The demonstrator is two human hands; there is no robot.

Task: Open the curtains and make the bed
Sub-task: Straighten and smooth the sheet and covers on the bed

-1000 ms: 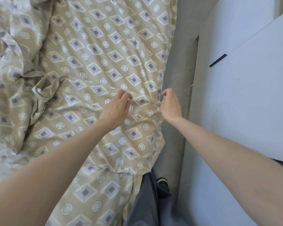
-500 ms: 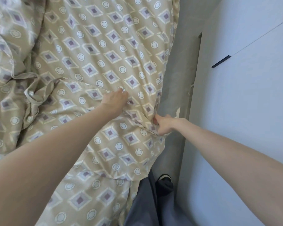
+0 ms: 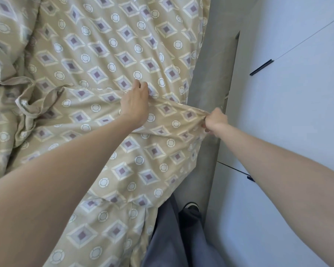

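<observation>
Bed [image 3: 112, 45] — patterned beige duvet [image 3: 135, 155] spread over it, rumpled at left

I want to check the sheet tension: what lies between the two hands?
In the head view, only a taut fold of the patterned bedsheet spans from the left hand to the right hand.

left grip [image 3: 135, 103]: fingertips tucked into duvet cover [image 3: 96, 54] fold, unseen | right grip [image 3: 213, 120]: fingers buried in bunched fabric | mattress under the cover beneath both grips: hidden | cover beyond left grip: cut off by top, left edges
</observation>
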